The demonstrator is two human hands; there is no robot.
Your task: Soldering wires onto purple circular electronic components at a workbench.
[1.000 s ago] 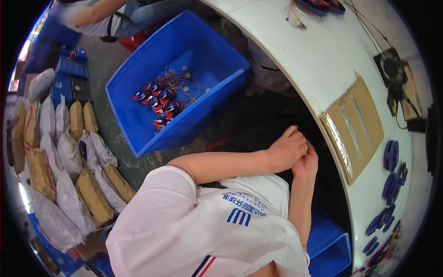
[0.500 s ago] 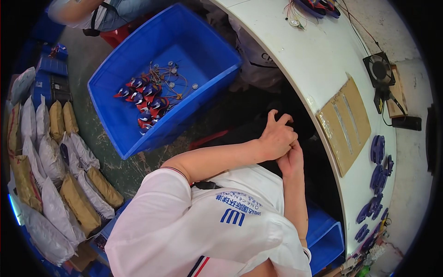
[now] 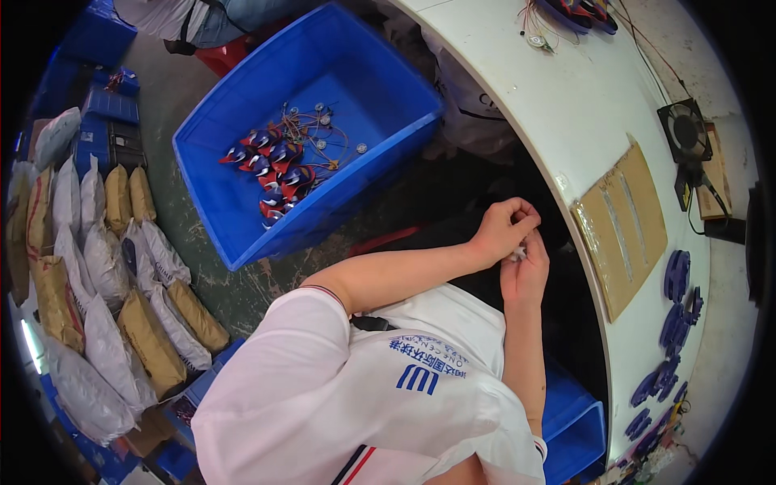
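Note:
My two hands are together in front of my lap, just off the near edge of the white table. The fingers of my left hand (image 3: pixel 496 232) are bent, with the thumb and forefinger closed in a pinch; whatever they grip, if anything, is hidden. Just below it, my right hand (image 3: pixel 525 275) is turned palm up with curled fingers. A small whitish crumpled thing (image 3: pixel 518 254) shows at the fingers of the right hand, too small to name. The left fingertips meet or nearly meet those of the right.
A blue bin (image 3: pixel 380 65) at left holds several red-and-blue parts (image 3: pixel 275 166) with wired discs. The white table (image 3: pixel 558 105) carries cardboard (image 3: pixel 622 230), a small fan (image 3: pixel 685 129) and purple parts (image 3: pixel 677 275). Packed bags (image 3: pixel 105 267) stand far left; another blue bin (image 3: pixel 570 420) sits behind my right arm.
My left hand's raised fingers have come down into a pinch, and the hands have parted slightly, so a whitish thing shows between them. The whole view has shifted a little.

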